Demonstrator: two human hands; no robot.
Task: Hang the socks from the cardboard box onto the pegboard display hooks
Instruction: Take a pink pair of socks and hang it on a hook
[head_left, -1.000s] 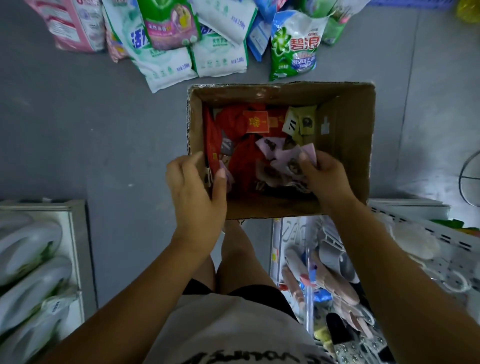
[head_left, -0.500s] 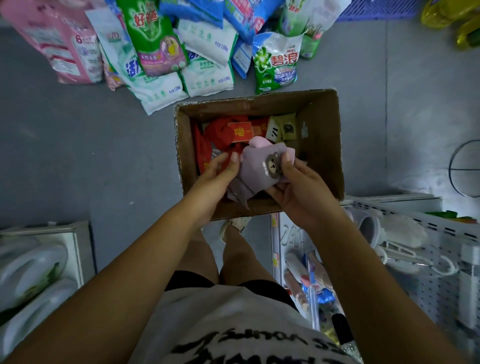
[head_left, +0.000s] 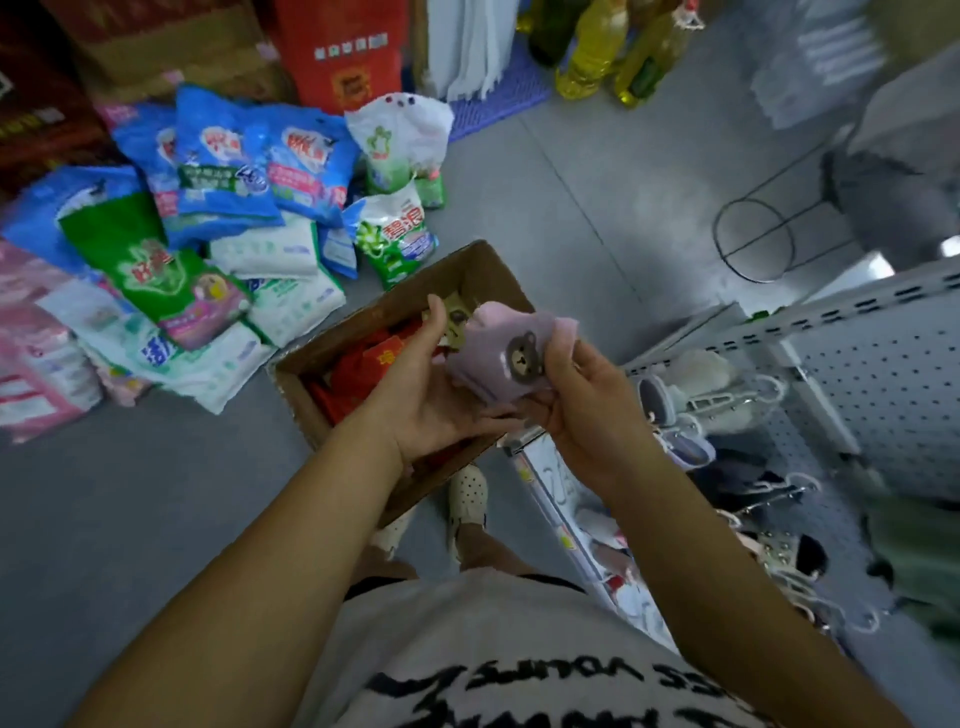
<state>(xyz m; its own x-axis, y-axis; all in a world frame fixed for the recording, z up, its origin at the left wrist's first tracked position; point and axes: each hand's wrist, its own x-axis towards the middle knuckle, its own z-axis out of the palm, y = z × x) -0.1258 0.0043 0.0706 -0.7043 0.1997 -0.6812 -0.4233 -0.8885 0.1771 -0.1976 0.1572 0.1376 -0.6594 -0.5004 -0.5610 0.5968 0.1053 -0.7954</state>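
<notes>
A pair of pale purple socks (head_left: 506, 353) with a brown bear face is held up above the cardboard box (head_left: 483, 267). My right hand (head_left: 587, 410) grips the socks from the right and below. My left hand (head_left: 421, 395) lies palm-up under their left side, fingers apart and touching them. The open box stands on the grey floor and holds red packaged socks (head_left: 374, 364) and other pairs. The white pegboard (head_left: 893, 374) stands to the right, its hooks (head_left: 769, 395) carrying slippers.
Bags of laundry powder (head_left: 208, 249) lie piled on the floor to the left of the box. Oil bottles (head_left: 597, 47) stand at the back. A black wire stand (head_left: 758, 239) is at the right. My feet in white shoes (head_left: 467, 499) are beside the box.
Both hands reached into the box, took up the purple bear socks and lifted them clear. My view has swung up and to the right, toward the pegboard.
</notes>
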